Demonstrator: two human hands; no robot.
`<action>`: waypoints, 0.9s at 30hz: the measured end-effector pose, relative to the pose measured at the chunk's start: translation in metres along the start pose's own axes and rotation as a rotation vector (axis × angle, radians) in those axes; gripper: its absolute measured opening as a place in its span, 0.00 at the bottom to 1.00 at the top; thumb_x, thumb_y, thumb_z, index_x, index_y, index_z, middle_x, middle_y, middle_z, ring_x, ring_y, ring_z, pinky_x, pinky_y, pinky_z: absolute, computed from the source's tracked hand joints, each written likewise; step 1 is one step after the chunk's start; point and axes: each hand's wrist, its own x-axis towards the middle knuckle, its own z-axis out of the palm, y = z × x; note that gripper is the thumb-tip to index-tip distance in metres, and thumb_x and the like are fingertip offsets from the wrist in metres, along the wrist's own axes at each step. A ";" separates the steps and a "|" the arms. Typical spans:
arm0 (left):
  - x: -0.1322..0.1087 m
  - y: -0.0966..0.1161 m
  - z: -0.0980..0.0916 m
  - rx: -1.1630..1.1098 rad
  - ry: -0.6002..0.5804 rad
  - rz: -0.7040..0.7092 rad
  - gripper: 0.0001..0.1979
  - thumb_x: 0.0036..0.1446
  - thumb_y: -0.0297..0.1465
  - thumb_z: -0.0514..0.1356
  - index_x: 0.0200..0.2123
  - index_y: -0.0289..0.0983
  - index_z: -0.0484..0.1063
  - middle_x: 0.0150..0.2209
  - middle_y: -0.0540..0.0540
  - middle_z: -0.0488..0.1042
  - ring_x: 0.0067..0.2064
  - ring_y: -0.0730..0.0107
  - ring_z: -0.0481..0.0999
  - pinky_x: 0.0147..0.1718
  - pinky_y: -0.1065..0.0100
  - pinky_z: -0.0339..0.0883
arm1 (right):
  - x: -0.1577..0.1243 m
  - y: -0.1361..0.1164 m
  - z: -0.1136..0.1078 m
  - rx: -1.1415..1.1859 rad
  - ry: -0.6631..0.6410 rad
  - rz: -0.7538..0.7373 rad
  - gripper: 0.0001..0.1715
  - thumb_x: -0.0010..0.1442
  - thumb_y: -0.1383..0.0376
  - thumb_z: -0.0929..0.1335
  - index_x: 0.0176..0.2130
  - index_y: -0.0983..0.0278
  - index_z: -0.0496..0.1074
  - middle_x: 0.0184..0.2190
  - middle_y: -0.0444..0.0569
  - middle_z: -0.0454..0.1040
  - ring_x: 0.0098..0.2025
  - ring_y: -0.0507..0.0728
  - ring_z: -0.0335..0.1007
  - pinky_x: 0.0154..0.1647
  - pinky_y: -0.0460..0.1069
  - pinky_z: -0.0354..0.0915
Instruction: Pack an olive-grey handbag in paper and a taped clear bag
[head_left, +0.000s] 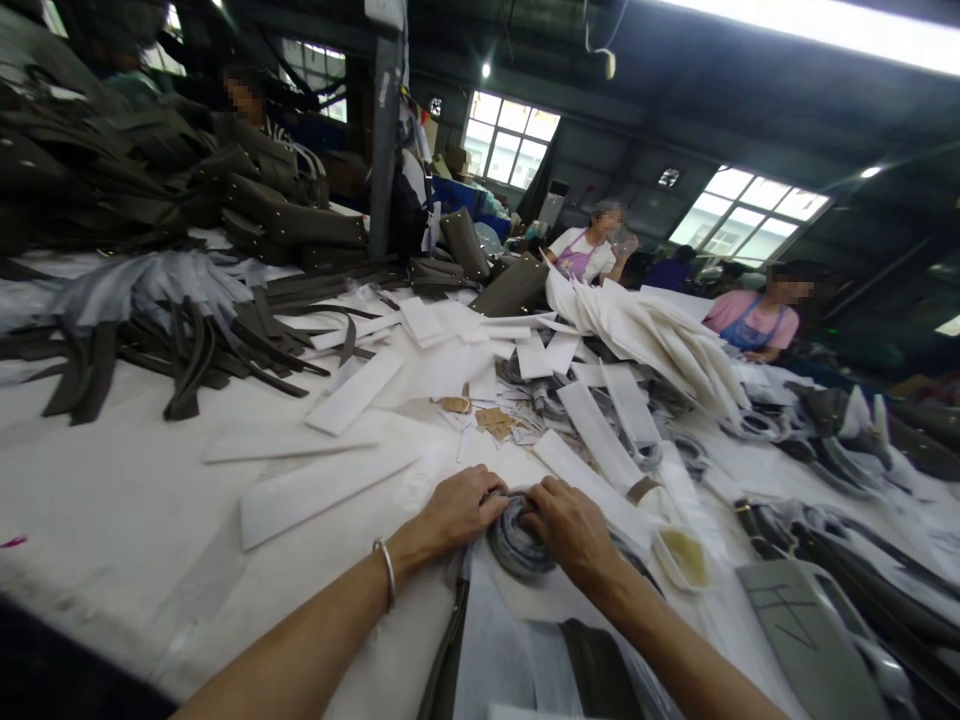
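Observation:
A dark strap in clear plastic is wound into a tight coil on the white table, near the middle of the view. My left hand curls its fingers around the coil's left side, the thumb near its top. From the right, my right hand grips the opposite side with bent fingers. Below the coil, closer to me, lies a dark panel beside pale plastic film. Small brown and white tags are scattered just beyond my hands.
Plastic-sleeved dark straps spread across the left. White foam sheets fan out at the back right, with loose white strips around. A shallow dish and a grey-green box stand at right. Several people work behind.

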 end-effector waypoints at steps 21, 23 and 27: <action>0.010 0.002 0.021 0.027 0.028 -0.065 0.22 0.57 0.50 0.60 0.42 0.36 0.70 0.41 0.40 0.74 0.44 0.54 0.73 0.44 0.58 0.65 | 0.083 0.027 -0.039 0.602 -0.074 0.142 0.15 0.58 0.56 0.66 0.35 0.65 0.76 0.30 0.46 0.76 0.34 0.56 0.72 0.36 0.47 0.63; 0.011 0.002 0.022 0.022 0.020 -0.072 0.25 0.57 0.53 0.58 0.42 0.36 0.71 0.42 0.39 0.74 0.45 0.52 0.74 0.44 0.57 0.66 | 0.112 0.009 -0.038 0.537 0.015 0.107 0.16 0.61 0.57 0.65 0.36 0.65 0.77 0.31 0.46 0.77 0.35 0.55 0.72 0.36 0.46 0.63; 0.012 0.001 0.019 -0.036 0.020 -0.090 0.31 0.59 0.59 0.51 0.41 0.36 0.72 0.41 0.38 0.75 0.43 0.52 0.75 0.41 0.57 0.66 | 0.162 -0.032 -0.024 0.403 0.074 0.025 0.13 0.63 0.60 0.65 0.40 0.63 0.77 0.37 0.48 0.77 0.40 0.56 0.72 0.43 0.47 0.61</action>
